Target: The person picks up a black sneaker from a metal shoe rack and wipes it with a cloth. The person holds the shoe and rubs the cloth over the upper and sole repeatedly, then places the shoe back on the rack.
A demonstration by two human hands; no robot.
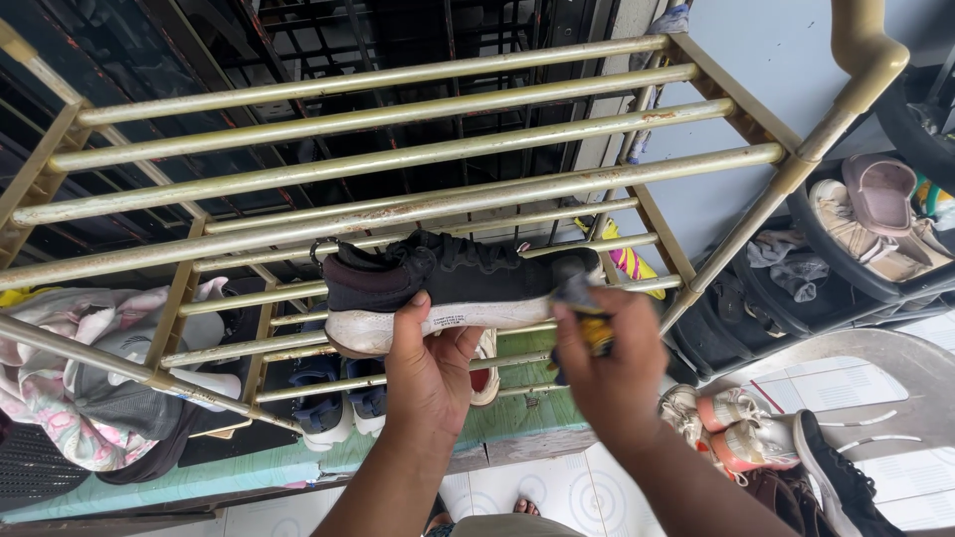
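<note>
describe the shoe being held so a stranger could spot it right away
Find the gold metal shoe rack with long horizontal bars. In front of its middle shelf, the left hand holds up a black sneaker sideways. Unlike the shoes nearby, it is off the shelves, with a scuffed white sole.

I am gripping a black sneaker by its white sole in my left hand, and my right hand is pressing a small cloth against its toe, before the metal shoe rack.

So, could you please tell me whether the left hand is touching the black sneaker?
Touching. The head view shows the left hand gripping the black sneaker from below, its thumb pressed flat against the white sole with no gap.
</note>
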